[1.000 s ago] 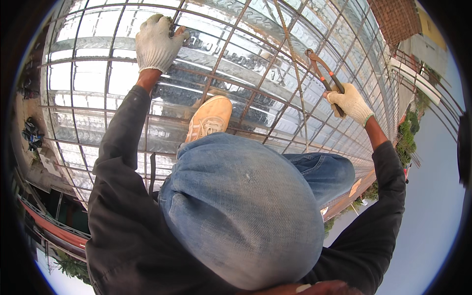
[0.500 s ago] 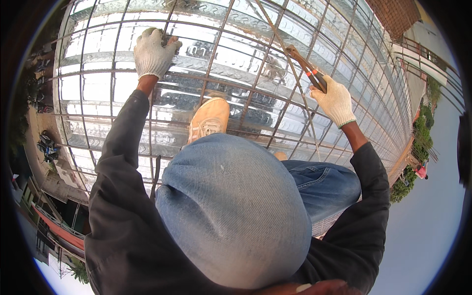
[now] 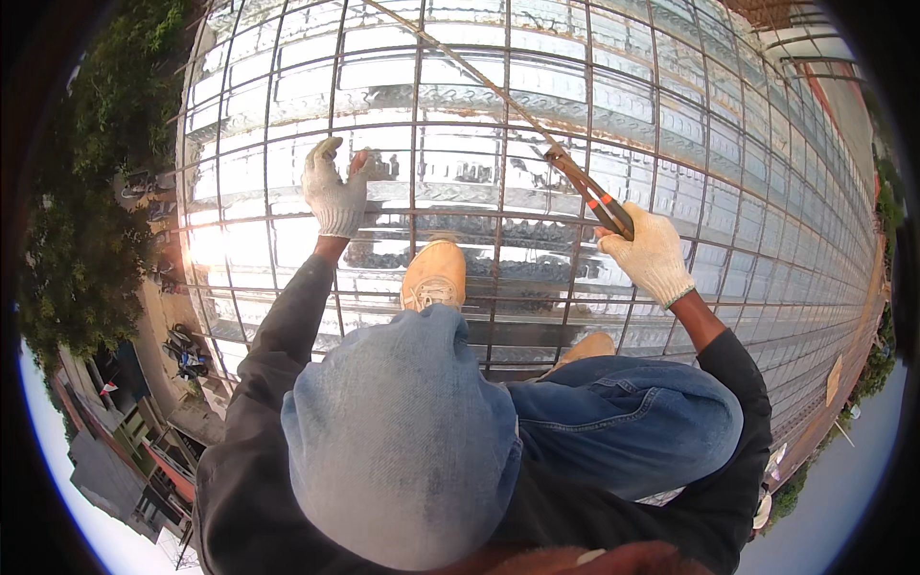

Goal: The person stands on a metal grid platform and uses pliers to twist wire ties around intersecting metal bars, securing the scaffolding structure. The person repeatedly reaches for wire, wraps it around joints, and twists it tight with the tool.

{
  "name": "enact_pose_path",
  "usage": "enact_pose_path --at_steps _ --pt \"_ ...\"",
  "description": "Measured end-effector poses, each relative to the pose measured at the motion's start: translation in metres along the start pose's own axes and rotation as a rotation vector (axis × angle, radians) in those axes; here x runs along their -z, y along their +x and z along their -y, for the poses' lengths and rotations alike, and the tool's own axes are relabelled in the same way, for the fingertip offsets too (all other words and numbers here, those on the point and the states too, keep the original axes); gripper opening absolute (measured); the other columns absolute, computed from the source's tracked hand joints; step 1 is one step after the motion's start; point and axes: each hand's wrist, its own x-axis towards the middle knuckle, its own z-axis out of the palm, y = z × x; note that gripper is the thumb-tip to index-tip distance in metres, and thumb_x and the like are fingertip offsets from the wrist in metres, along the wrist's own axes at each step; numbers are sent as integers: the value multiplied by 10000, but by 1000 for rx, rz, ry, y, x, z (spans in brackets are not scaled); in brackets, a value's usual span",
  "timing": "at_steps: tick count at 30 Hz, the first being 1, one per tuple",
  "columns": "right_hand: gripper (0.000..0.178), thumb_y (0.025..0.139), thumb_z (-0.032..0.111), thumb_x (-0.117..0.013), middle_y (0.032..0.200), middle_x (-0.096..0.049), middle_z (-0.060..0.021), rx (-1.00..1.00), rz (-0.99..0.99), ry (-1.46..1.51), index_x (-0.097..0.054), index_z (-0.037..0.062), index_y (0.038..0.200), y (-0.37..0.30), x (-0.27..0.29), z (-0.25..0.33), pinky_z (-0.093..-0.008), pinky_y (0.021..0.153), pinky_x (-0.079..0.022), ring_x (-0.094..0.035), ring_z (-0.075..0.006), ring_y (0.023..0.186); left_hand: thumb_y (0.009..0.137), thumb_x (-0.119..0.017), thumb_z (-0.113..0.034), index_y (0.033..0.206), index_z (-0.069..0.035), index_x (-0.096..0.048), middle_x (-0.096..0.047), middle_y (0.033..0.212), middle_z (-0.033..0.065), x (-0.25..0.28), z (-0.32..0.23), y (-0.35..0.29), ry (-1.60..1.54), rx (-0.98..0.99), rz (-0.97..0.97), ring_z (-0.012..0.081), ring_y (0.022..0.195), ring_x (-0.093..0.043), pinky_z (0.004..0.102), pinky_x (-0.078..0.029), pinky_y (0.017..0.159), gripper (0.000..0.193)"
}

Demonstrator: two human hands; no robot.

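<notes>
My left hand (image 3: 335,196), in a pale knitted glove with a bare thumb tip, is over the rebar mesh (image 3: 414,177). Its thumb and fingers are apart, with nothing seen between them. In my right hand (image 3: 652,251), also gloved, is a pair of pincers (image 3: 585,189) with dark handles and orange-red bands. Their jaws point up and left, away from me. A long thin brownish rod or wire (image 3: 460,59) slants from the top edge down to the jaws; whether they grip it, I cannot tell.
Shiny ribbed metal sheeting (image 3: 460,101) lies under the mesh bars. My tan shoe (image 3: 434,276) stands on it, with the other shoe (image 3: 586,347) behind. Far below on the left are trees (image 3: 105,192) and parked motorbikes (image 3: 187,350) beyond the deck's edge.
The whole view has shifted over the mesh. My left hand has come off the bar crossing it was at. The pincers remain in my right hand, and the slanting rod now meets their jaws.
</notes>
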Motion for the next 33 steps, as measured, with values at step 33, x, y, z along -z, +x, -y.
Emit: enact_pose_path --at_steps 33 --pt "488 1065 191 -700 1098 -736 -67 184 -45 986 -636 -62 1479 -15 -58 46 -299 811 -577 -688 -111 959 1112 -731 -429 1434 -28 -728 -737 1266 60 -12 -242 -60 -1364 657 879 156 1120 -688 335 -562 975 514"
